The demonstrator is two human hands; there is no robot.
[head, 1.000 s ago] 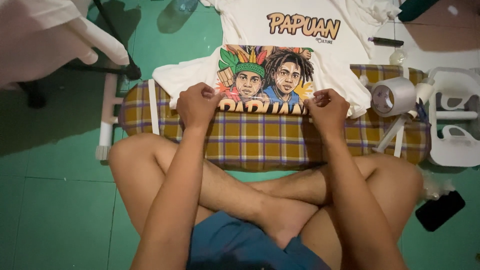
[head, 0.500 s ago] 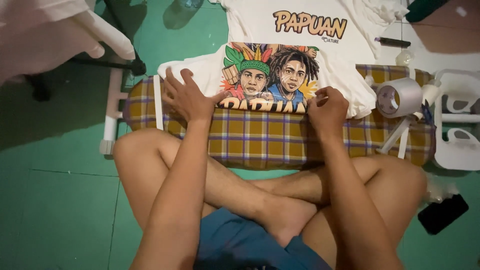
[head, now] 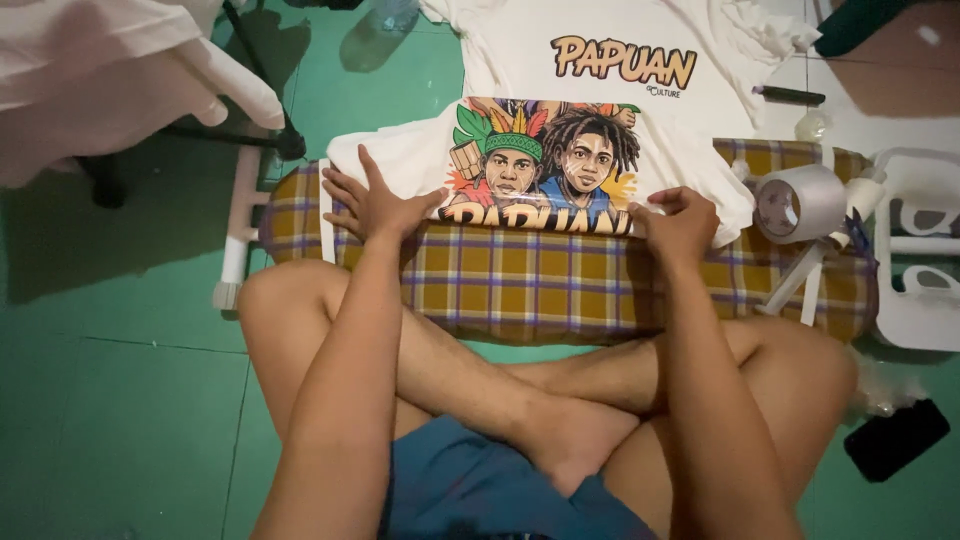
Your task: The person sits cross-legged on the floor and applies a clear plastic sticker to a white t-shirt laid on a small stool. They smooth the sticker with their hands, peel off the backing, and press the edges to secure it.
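Note:
A white T-shirt (head: 400,160) with a colourful print of two heads lies folded on a low ironing board with a yellow checked cover (head: 530,285). My left hand (head: 372,200) rests flat with fingers spread on the shirt's lower left edge. My right hand (head: 680,222) pinches the shirt's lower right edge next to the print. A second white T-shirt (head: 520,50) with printed lettering lies on the floor beyond the board. My crossed bare legs sit right in front of the board.
A roll of white tape (head: 800,203) sits on the board's right end. A white plastic frame (head: 925,290) stands at the right, a black phone (head: 895,440) lies on the green floor, a black marker (head: 788,95) lies farther back, and white cloth (head: 90,60) hangs top left.
My left hand has opened from a closed grip and now lies flat, farther left on the shirt. The right hand keeps its hold on the right edge.

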